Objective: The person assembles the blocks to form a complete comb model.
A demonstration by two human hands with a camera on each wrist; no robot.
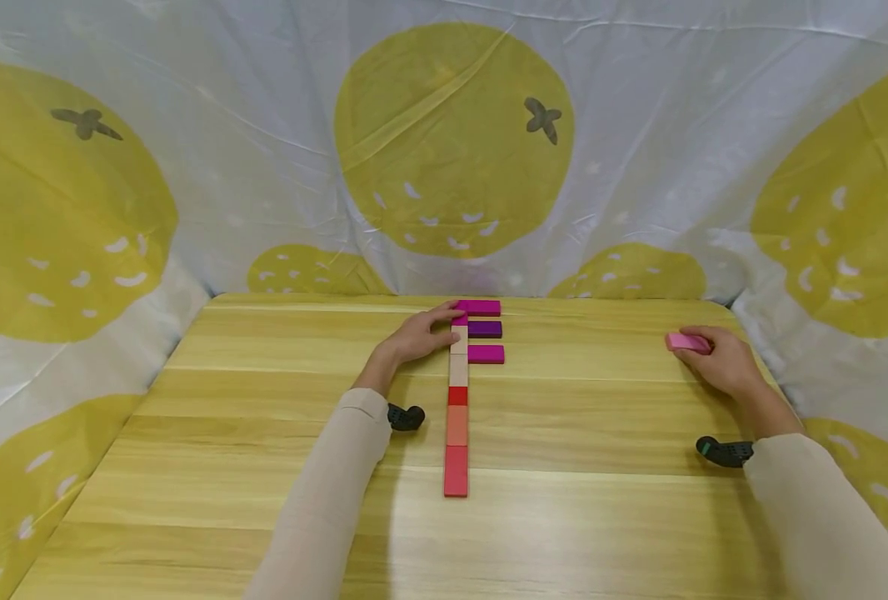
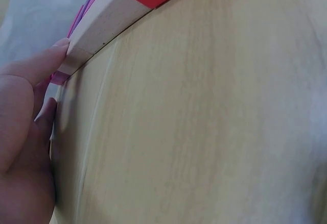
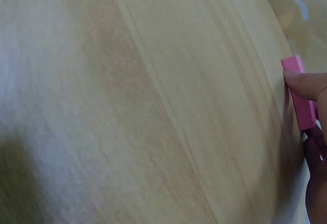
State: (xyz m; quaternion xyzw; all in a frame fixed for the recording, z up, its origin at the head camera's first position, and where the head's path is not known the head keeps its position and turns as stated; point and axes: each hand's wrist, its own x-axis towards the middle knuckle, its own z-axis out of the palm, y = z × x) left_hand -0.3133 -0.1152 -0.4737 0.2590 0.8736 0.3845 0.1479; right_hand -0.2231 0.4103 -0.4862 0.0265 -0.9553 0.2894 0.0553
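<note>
A column of flat rectangular blocks runs front to back on the wooden table. It has a magenta block [image 1: 459,317] at the far end, plain wood blocks [image 1: 459,370], a small bright red block [image 1: 458,396], an orange block [image 1: 457,426] and a red block [image 1: 456,472] nearest me. My left hand [image 1: 417,335] rests its fingertips against the column's far end, and its thumb [image 2: 59,45] touches a plain wood block. Near the table's right edge, my right hand [image 1: 730,365] pinches a pink block [image 3: 300,99] between thumb and fingers.
Projecting rightward from the column are a far magenta block [image 1: 483,307], a purple block [image 1: 485,329] and a nearer magenta block [image 1: 486,355]. A curtain [image 1: 624,167] with yellow fruit hangs behind the table [image 1: 594,400]. Black wrist devices [image 1: 408,417] show under both sleeves.
</note>
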